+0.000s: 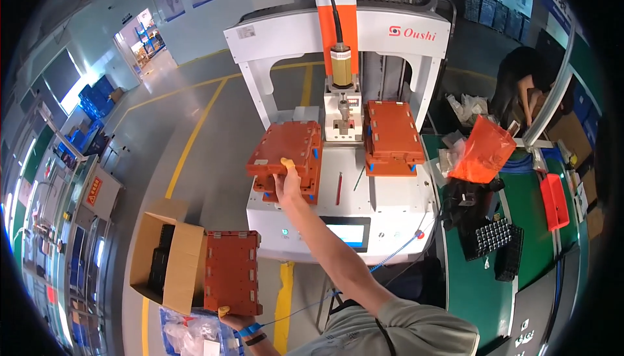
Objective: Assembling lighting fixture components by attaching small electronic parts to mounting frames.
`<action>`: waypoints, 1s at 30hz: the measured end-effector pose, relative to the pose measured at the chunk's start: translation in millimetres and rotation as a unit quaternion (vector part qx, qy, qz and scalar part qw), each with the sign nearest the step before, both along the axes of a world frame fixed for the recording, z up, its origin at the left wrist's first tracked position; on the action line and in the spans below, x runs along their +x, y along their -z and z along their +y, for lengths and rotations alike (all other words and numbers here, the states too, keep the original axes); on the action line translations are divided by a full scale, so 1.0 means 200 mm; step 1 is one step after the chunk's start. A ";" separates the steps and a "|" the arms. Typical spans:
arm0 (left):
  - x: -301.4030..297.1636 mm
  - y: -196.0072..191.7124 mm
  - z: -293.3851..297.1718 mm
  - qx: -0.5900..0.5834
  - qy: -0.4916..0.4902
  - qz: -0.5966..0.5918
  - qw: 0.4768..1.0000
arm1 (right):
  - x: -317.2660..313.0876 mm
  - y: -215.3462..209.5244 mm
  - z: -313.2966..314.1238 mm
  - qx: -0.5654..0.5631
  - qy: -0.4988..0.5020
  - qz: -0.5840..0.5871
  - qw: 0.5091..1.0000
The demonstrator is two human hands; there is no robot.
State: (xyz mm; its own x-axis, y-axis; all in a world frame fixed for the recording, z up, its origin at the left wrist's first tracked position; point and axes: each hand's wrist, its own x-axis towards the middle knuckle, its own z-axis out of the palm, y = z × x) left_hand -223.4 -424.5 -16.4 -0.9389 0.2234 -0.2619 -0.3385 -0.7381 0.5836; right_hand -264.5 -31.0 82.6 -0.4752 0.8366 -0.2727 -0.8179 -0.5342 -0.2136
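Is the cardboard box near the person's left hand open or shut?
Open: the brown, rectangular cardboard box is uncovered, letting black contents show inside.

We stretch our right arm (338, 252) forward and across to our left, elbow almost straight, bare below the short grey sleeve (416, 320). Our right grip (286, 185) is closed, a yellow cover (287, 162) on one digit. Our left grip (239, 321), low and nearer our body, is closed too, its wrist (252, 334) ringed by blue and black bands.
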 end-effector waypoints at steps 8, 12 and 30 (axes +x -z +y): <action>-0.01 0.01 0.04 0.031 0.044 0.015 0.998 | 0.14 -0.10 0.10 0.114 -0.252 -0.181 0.944; 0.01 -0.01 0.09 0.061 0.056 0.032 0.996 | 0.10 -0.02 0.03 0.036 -0.205 -0.079 0.975; 0.05 0.05 -0.02 0.034 0.029 0.003 0.999 | 0.09 0.35 -0.19 0.201 -0.128 -0.323 0.916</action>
